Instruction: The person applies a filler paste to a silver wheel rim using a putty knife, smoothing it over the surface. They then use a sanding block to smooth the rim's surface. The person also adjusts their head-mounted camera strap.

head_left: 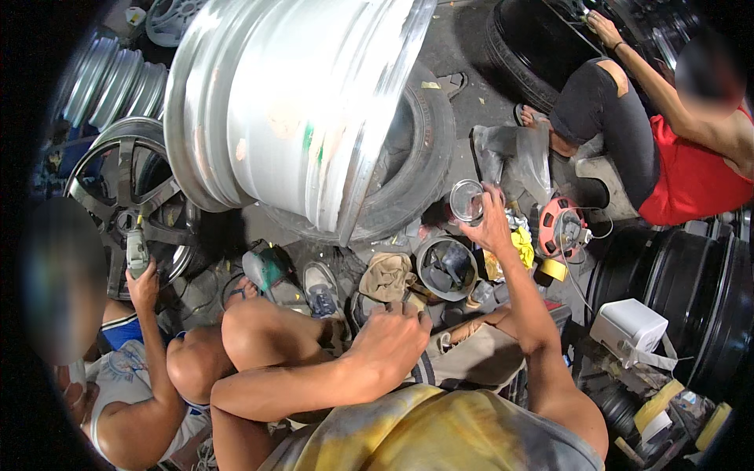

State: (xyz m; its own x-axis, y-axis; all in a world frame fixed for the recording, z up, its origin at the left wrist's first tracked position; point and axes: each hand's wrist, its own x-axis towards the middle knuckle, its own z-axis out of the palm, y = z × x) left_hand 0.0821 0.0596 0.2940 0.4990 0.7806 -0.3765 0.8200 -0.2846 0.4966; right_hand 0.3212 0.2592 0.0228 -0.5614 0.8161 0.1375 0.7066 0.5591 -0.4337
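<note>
Before you, a grey concrete floor [469,56], marked with small yellowish scraps, carries everything. A large black tyre [430,161] lies flat on it, ahead of you. Nearer you stands a round bucket [422,271] with dark pieces inside, and just left of it sits a crumpled tan cloth [385,275]. To the bucket's right you have a red cable reel [556,224]; beyond that, a clear plastic bag [532,161] lies crumpled near the other person's sandalled foot [536,119].
</note>
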